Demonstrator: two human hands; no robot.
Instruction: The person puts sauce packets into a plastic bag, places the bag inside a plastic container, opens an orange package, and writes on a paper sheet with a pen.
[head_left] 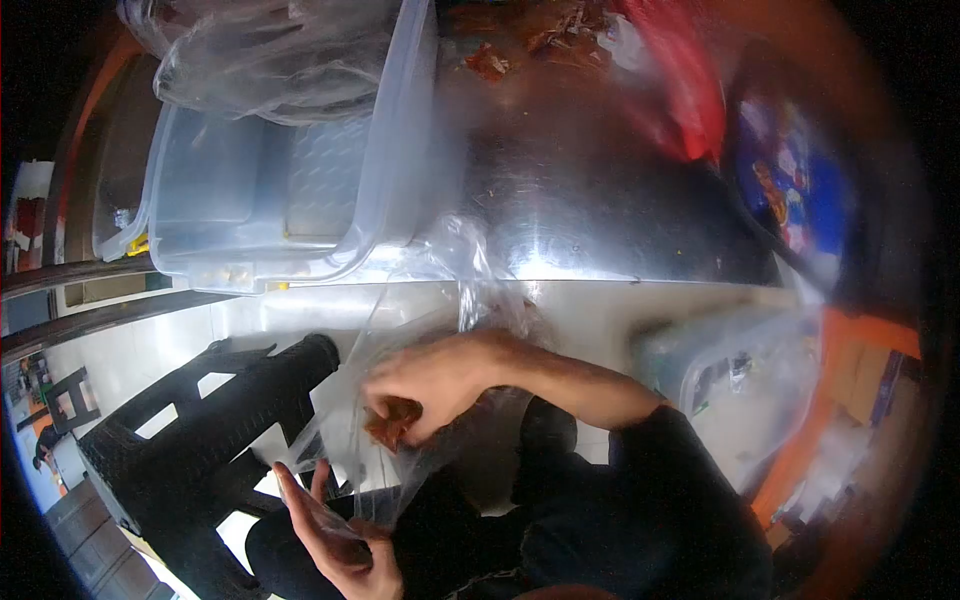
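A long clear plastic bag (pixel 345 395) hangs in front of my lap, its upper part crumpled near the steel table's edge. My left hand (pixel 345 545), low in the view, holds the bag's lower edge between thumb and fingers, with some fingers stretched out. Above it, my right hand (pixel 450 385) is closed around a reddish-brown, crumpled, dry-looking piece (pixel 393 425), which lies against or within the bag; I cannot tell which. Similar brown scraps (pixel 488 63) lie far back on the steel table (pixel 600 225).
A translucent plastic bin (pixel 205 185) with clear bags (pixel 270 60) stands at the table's left. A red bag (pixel 685 85) and a blue printed packet (pixel 795 175) lie right. Below are a black plastic stool (pixel 200 430), a clear tub (pixel 720 385) and an orange frame (pixel 835 400).
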